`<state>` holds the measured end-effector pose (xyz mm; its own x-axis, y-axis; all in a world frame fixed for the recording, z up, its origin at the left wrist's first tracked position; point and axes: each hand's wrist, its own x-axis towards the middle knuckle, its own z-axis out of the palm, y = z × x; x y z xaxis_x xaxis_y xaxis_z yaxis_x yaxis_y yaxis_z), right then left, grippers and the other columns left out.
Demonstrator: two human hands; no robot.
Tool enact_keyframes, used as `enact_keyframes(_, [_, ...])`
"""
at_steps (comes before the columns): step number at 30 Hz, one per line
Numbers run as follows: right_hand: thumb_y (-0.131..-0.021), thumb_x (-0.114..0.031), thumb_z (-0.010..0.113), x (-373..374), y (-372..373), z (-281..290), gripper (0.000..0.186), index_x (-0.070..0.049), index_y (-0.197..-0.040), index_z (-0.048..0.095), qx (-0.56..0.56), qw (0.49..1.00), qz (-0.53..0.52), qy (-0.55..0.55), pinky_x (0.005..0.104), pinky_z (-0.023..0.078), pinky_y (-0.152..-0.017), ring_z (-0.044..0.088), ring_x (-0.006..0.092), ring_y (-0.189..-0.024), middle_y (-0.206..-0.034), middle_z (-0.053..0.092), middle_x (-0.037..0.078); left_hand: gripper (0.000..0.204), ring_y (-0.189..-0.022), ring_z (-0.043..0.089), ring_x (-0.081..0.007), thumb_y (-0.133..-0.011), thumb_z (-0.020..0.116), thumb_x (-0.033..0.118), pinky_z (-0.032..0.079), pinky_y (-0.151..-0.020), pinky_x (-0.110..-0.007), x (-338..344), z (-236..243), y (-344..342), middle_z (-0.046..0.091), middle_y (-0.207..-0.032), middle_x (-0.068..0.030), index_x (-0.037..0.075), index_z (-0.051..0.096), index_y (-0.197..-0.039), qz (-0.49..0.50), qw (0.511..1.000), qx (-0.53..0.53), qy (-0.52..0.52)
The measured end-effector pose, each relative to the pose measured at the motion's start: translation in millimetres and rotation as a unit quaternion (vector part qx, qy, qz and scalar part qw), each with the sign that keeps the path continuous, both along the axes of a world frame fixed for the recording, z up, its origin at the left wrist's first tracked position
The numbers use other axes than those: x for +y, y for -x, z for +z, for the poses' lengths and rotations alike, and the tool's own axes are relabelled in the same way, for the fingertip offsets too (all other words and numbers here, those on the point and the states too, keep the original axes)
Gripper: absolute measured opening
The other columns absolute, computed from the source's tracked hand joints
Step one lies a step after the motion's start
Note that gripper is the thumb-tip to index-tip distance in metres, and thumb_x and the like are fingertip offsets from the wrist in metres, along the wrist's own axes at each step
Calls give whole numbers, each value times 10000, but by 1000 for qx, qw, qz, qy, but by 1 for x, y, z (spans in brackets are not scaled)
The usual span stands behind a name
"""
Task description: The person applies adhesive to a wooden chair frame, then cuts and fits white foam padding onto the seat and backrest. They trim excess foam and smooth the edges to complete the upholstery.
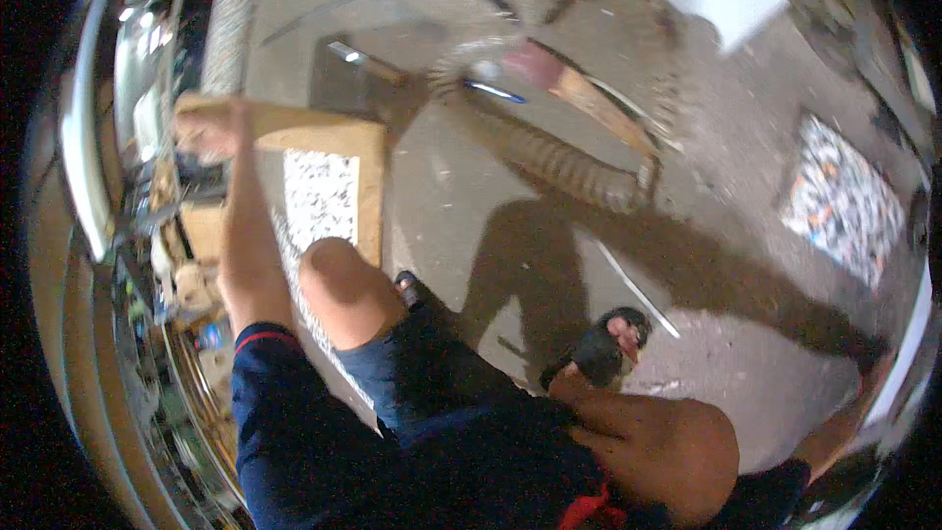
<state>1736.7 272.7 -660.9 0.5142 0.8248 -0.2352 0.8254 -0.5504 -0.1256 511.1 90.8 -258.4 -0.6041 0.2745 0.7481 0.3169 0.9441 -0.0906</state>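
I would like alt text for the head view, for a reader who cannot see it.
A person's left hand is at the corner of a tan, frame-like piece bordering a speckled white panel. On the dusty floor beyond the bare knees lie a ribbed tube, a slim blue object and, at right, a multicoloured speckled slab.

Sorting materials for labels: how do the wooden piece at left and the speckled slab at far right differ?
The wooden piece is plain tan; the speckled slab is mottled with white, grey and orange. The wooden piece shows an L-shaped outline; the slab looks roughly rectangular. The left hand is on the wooden piece; no hand touches the slab.
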Motion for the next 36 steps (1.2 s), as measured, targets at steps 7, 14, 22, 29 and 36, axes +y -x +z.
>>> enact_keyframes(7, [-936,-523,539,10,65,-51,537,-40,-1107,700,58,998,-1,-6,478,501,-848,672,342,-992,-1058,704,212,1304,-1426,9,-614,-706,854,420,166,-1186,-590,7,-27,-55,-142,-1518,-430,51,-52,-1568,-162,985,-32,45])
enact_keyframes(14, [-930,-512,557,20,126,-58,518,-42,-1100,695,57,998,10,-17,483,505,-799,677,345,-948,-1025,704,219,1251,-1475,20,-527,-729,868,318,155,-1206,-535,28,-51,-70,-51,-1569,-381,-4,-10,-1560,-236,968,-87,-8])
enact_keyframes(22, [-923,-499,578,6,147,-58,498,-45,-1093,688,58,998,-3,-29,488,510,-743,684,349,-898,-988,706,226,1108,-1450,252,-447,-789,836,192,374,-1125,-499,39,-62,-68,133,-1592,-281,-18,59,-1549,-370,851,-215,-304])
enact_keyframes(29, [-917,-489,596,-16,171,-71,481,-47,-1086,682,60,998,2,-24,493,514,-693,689,352,-853,-956,707,232,980,-1391,381,-402,-810,820,328,401,-1090,-474,-1,-53,-28,353,-1507,-289,-12,238,-1521,-290,934,-169,-125])
enact_keyframes(36, [-912,-478,613,-52,194,-77,465,-49,-1079,677,68,997,-3,-40,498,518,-644,695,355,-809,-923,707,239,854,-1381,396,-373,-805,794,390,360,-1122,-455,23,-61,-6,408,-1465,-284,-51,403,-1423,-244,966,-85,11])
